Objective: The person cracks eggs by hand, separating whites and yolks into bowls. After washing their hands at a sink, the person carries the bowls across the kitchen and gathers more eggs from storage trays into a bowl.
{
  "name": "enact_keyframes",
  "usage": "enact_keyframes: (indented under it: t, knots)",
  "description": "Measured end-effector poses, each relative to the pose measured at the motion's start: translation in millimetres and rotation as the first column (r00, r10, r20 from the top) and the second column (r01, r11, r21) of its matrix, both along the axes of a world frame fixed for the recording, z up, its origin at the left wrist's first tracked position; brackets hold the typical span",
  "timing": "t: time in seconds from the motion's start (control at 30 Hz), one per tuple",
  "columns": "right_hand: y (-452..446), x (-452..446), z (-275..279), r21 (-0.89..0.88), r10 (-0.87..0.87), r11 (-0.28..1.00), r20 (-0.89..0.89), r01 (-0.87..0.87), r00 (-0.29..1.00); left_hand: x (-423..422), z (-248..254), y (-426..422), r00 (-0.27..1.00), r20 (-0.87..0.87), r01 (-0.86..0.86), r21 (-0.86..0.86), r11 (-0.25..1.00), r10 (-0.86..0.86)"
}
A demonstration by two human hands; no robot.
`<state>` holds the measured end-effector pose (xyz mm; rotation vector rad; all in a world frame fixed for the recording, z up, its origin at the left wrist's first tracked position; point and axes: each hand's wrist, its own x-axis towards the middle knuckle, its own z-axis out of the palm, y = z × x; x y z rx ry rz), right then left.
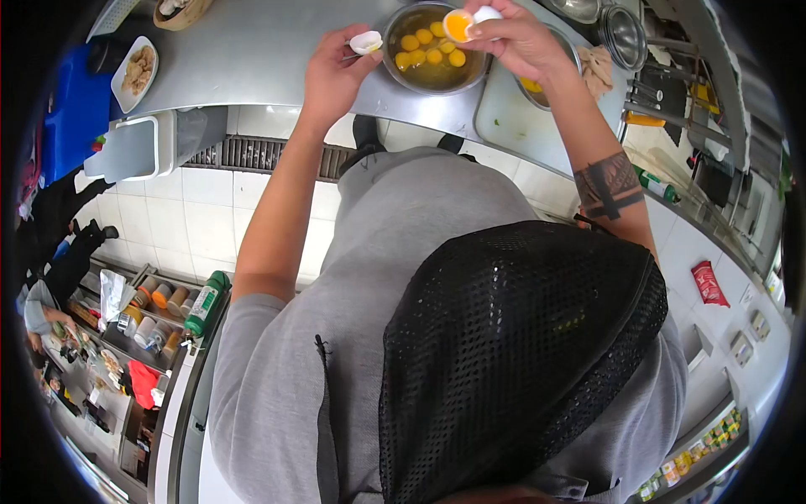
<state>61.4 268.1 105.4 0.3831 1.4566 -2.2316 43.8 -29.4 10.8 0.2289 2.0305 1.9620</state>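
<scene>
A yolk (457, 26) sits with white shell (486, 13) in the grasping fingers of the right hand (531, 44), over the bowl's (420, 86) edge — not yet inside. The left hand (334, 74) pinches 1 shell piece (364, 42). At least 8 yolks (433, 56) already lie in the bowl; I cannot tell how many eggs remain.
</scene>
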Motion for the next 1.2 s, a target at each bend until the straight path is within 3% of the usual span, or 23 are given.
enact_keyframes:
  t: [0.03, 0.13, 0.23, 0.3, 0.37, 0.4, 0.43, 0.47, 0.53, 0.57, 0.63, 0.67, 0.87, 0.9, 0.97, 1.0, 1.07, 1.1, 1.17, 1.2]
  knots:
    - [4.0, 4.7, 19.7, -0.03, -0.093, 0.995, -0.071, 0.092, 0.993, -2.3, 2.8, 2.7, 0.999, 0.044, 0.015, -0.031, 0.999, -0.013]
    - [26.5, 15.3, 48.7, -0.083, -0.114, 0.992, -0.217, 0.098, 0.969, -4.2, 7.5, 9.5, 0.998, 0.059, 0.03, -0.029, 0.999, -0.028]
    - [39.6, 36.8, 80.7, -0.025, -0.27, 0.962, -0.251, 0.273, 0.929, -9.1, 6.4, 11.9, 0.999, -0.012, 0.045, -0.097, 0.994, -0.047]
    - [63.9, 49.0, 86.2, -0.033, -0.295, 0.955, -0.247, 0.296, 0.923, -9.6, 5.1, 15.7, 0.998, -0.025, 0.052, -0.102, 0.993, -0.055]
    - [81.0, 60.7, 89.5, 0.061, -0.341, 0.926, -0.289, 0.372, 0.895, -8.3, 3.8, 20.4, 0.997, -0.038, 0.057, -0.109, 0.992, -0.062]
    - [85.9, 66.5, 90.5, 0.195, -0.341, 0.895, -0.276, 0.4, 0.898, -7.7, 3.7, 23.1, 0.996, -0.046, 0.075, -0.117, 0.99, -0.081]
    - [96.8, 72.5, 83.0, 0.194, -0.349, 0.892, -0.279, 0.409, 0.894, -7.1, 3.5, 25.3, 0.994, -0.053, 0.093, -0.124, 0.988, -0.1]
    - [111.3, 78.3, 66.4, 0.442, -0.306, 0.799, -0.283, 0.407, 0.909, -6.4, 3.3, 27.3, 0.993, -0.055, 0.101, -0.124, 0.987, -0.109]
    - [117.6, 85.9, 41.4, 0.817, -0.152, 0.462, -0.311, 0.346, 0.938, -6.0, 2.1, 31.4, 0.995, -0.034, 0.094, -0.097, 0.991, -0.098]
    - [115.0, 89.6, 35.6, 0.817, -0.16, 0.458, -0.313, 0.351, 0.936, -7.1, 1.3, 33.0, 0.994, -0.036, 0.103, -0.096, 0.99, -0.107]
    - [79.4, 89.6, 36.5, 0.993, -0.113, 0.022, -0.108, 0.112, 0.988, -8.5, -1.1, 33.9, 0.992, -0.029, 0.117, -0.133, 0.984, -0.122]
    - [95.2, 96.3, 5.2, 0.928, 0.184, -0.163, -0.304, 0.334, 0.935, -7.8, -2.7, 35.7, 0.991, -0.029, 0.124, -0.135, 0.983, -0.129]
    - [82.0, 98.1, -8.6, 0.907, 0.332, -0.267, -0.231, 0.326, 0.915, -3.8, -7.9, 48.5, 0.985, -0.058, 0.161, -0.047, 0.986, -0.164]
    - [83.8, 98.0, -7.2, 0.908, 0.335, -0.267, -0.228, 0.324, 0.914, -2.7, -6.3, 51.0, 0.985, -0.044, 0.166, -0.049, 0.985, -0.169]
    - [89.5, 94.7, -1.4, 0.794, 0.382, -0.295, -0.413, 0.532, 0.827, 0.2, -5.4, 53.2, 0.986, -0.025, 0.163, -0.052, 0.985, -0.165]
    - [83.2, 91.2, 9.4, 0.795, 0.388, -0.291, -0.41, 0.532, 0.825, 0.8, -6.1, 54.1, 0.985, -0.024, 0.171, -0.037, 0.984, -0.172]
    - [60.7, 83.0, 33.5, 0.942, -0.185, -0.048, -0.336, 0.333, 0.924, 2.3, -6.2, 54.5, 0.985, -0.022, 0.169, -0.021, 0.985, -0.169]
    - [57.4, 78.7, 26.8, 0.942, -0.177, -0.046, -0.335, 0.332, 0.926, 3.1, -5.0, 54.1, 0.986, -0.025, 0.161, -0.022, 0.987, -0.162]
    - [51.4, 71.1, 3.3, 0.77, -0.242, 0.435, -0.4, 0.468, 0.884, 4.3, -0.1, 50.3, 0.988, -0.028, 0.15, -0.023, 0.988, -0.15]
    - [38.3, 62.6, -4.6, 0.791, -0.213, 0.436, -0.373, 0.43, 0.903, 6.0, 4.7, 47.5, 0.991, 0.019, 0.13, 0.003, 0.992, -0.13]
